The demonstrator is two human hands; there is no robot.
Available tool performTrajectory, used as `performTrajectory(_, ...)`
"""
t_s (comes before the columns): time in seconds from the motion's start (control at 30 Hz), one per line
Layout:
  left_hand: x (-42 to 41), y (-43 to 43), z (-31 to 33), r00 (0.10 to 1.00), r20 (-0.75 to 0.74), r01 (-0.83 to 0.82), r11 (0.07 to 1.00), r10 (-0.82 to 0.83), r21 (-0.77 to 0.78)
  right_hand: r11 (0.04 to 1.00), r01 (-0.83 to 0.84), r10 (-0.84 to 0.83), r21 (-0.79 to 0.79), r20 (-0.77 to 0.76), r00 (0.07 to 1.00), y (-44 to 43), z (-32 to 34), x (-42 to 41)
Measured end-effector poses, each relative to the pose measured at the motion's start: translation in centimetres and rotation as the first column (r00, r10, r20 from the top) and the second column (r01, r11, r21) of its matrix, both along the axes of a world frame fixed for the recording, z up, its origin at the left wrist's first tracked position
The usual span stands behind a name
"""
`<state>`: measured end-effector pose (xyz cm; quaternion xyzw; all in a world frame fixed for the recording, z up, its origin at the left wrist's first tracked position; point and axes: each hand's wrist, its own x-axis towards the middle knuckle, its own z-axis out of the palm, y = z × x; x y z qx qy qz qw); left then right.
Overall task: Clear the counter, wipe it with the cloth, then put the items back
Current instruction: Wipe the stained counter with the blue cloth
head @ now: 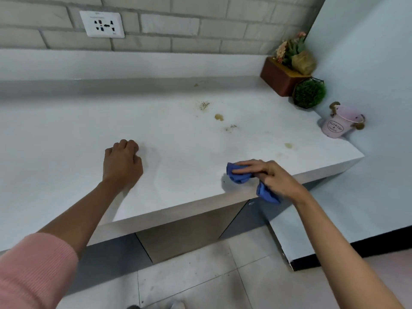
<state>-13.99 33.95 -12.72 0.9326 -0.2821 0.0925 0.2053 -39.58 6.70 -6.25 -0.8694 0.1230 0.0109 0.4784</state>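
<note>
A pale counter (89, 134) runs along a brick wall. My right hand (270, 177) grips a crumpled blue cloth (239, 175) at the counter's front edge, and part of the cloth hangs below the edge. My left hand (122, 161) rests as a closed fist on the counter, holding nothing. Brown stains (219, 117) and crumbs (204, 105) mark the surface beyond the cloth. At the far right corner stand a brown flower box (279, 80), a round green plant (308, 93) and a pink bucket (340, 122).
A white wall socket (102, 23) sits on the brick wall above the counter. A light blue wall (367, 63) closes the right side. Below the counter are cabinet doors (185, 233) and a tiled floor (200, 282).
</note>
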Motion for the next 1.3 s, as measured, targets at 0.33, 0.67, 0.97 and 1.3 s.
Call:
performTrajectory(0.33,0.2,-7.9,0.8,0.980,-0.035,0.196,0.980,-0.197,-0.037,0.633,0.593,-0.605,-0.497,0.159,0.780,-4.0,-6.9,4.8)
performTrajectory(0.67,1.5,-6.8,-1.7,0.963,-0.006,0.266,0.953,-0.270,-0.145,0.851,0.124,-0.060,-0.510,0.140,0.988,3.9,-7.4,5.3)
performTrajectory(0.97,1.6,-6.7,-2.1,0.961,0.014,0.275,0.953,-0.276,-0.126,0.920,-0.183,0.225,-0.347,0.085,0.971,7.9,-6.4,2.6)
performTrajectory(1.3,1.4,-6.9,-1.8,0.962,0.004,0.271,0.959,-0.272,-0.083,0.970,0.124,-0.116,-0.208,0.053,0.992,-0.5,-2.5,2.5)
